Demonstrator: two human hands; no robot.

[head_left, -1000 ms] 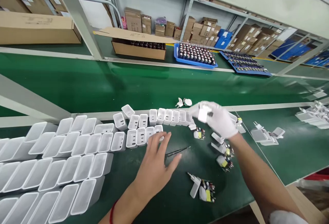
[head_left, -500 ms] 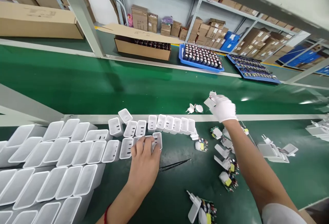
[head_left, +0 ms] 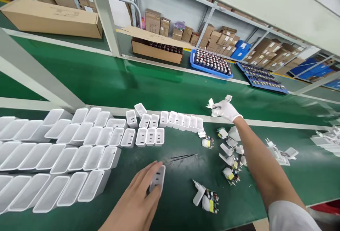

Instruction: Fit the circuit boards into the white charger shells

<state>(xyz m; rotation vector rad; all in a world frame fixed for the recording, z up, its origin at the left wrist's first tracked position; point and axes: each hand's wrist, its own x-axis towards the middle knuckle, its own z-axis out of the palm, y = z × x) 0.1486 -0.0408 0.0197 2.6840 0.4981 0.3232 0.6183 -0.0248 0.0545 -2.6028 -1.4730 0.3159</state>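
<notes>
One white housing (head_left: 157, 178) sits pinched in the left hand (head_left: 138, 199); the gloved right hand (head_left: 224, 109) seemingly grips a plug piece (head_left: 227, 98).

The white charger shell (head_left: 156, 178) is sitting pinched in the fingers of the bare left hand (head_left: 135, 202), lifted just off the green mat, its end face with three port slots facing up toward the camera. Over at the belt's edge, the gloved right hand (head_left: 225, 110) is gripping small white plug pieces (head_left: 211, 103), prongs poking out.
</notes>
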